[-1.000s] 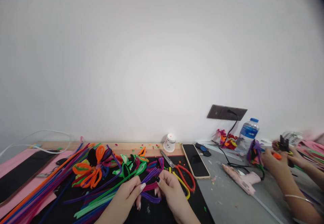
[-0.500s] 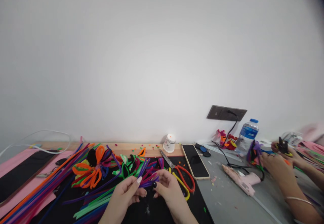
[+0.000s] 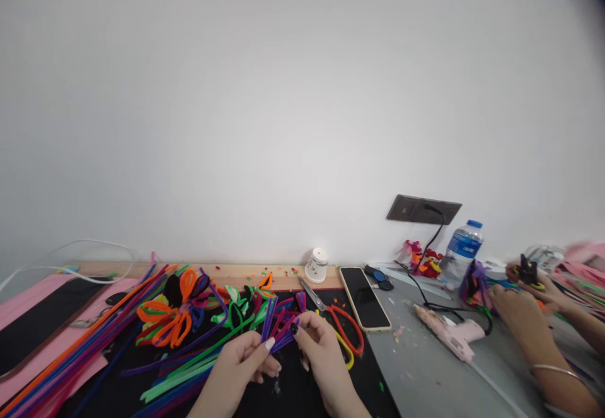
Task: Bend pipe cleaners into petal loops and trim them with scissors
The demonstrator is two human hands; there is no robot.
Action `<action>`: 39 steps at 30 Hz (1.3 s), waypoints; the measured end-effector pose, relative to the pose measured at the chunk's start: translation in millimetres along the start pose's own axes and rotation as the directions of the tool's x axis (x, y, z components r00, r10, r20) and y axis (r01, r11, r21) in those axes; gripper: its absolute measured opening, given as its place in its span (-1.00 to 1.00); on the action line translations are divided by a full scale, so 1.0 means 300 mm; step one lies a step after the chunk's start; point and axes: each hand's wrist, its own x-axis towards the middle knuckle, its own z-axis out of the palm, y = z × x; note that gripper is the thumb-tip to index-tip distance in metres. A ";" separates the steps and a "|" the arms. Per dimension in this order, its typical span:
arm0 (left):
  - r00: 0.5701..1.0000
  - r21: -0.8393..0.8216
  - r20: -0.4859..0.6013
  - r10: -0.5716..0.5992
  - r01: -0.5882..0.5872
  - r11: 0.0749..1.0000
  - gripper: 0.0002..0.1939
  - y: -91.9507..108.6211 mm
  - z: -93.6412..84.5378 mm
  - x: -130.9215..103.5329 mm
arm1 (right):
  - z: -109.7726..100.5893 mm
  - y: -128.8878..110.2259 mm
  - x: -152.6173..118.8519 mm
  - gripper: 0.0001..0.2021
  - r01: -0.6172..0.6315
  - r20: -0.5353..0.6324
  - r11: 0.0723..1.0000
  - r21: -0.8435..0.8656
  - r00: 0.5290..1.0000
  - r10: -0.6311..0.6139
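Observation:
Between both hands, low over the black mat (image 3: 302, 399), is a bunch of purple and magenta pipe cleaners (image 3: 278, 326) bent into loops. My left hand (image 3: 250, 364) pinches its lower left end between thumb and fingers. My right hand (image 3: 319, 348) grips the right side, thumb and forefinger pressed together on the purple strands. Just right of that hand lie scissors with red handles (image 3: 347, 323), blades pointing to the wall, and a yellow-handled tool (image 3: 348, 358) partly hidden by the hand. Left of the bunch are green looped pipe cleaners (image 3: 236, 311) and an orange looped flower (image 3: 177, 314).
Long loose pipe cleaners (image 3: 101, 348) lie at left. A white paper cup (image 3: 316, 265) and a phone (image 3: 365, 298) sit beyond the scissors. Farther right are a pink glue gun (image 3: 451, 333), a water bottle (image 3: 462, 251) and another person's hands (image 3: 520, 317).
Both my hands have shifted slightly to the right with the purple bunch, and its loops now spread a little more openly. The other person's hands have moved only slightly.

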 end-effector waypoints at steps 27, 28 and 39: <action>0.990 -0.114 0.136 -0.030 0.046 0.992 -0.52 -0.022 -0.009 0.019 | -0.017 0.014 0.003 -0.83 0.170 0.009 0.974 -0.147 0.985 -0.171; 0.990 -0.111 0.139 -0.025 0.040 0.993 -0.52 -0.022 -0.008 0.019 | -0.016 0.017 0.002 -0.84 0.187 -0.005 0.968 -0.164 0.982 -0.191; 0.990 -0.167 0.133 -0.052 0.074 0.983 -0.52 -0.018 -0.008 0.022 | -0.026 -0.003 0.007 -0.90 0.163 -0.037 0.955 -0.249 0.983 -0.177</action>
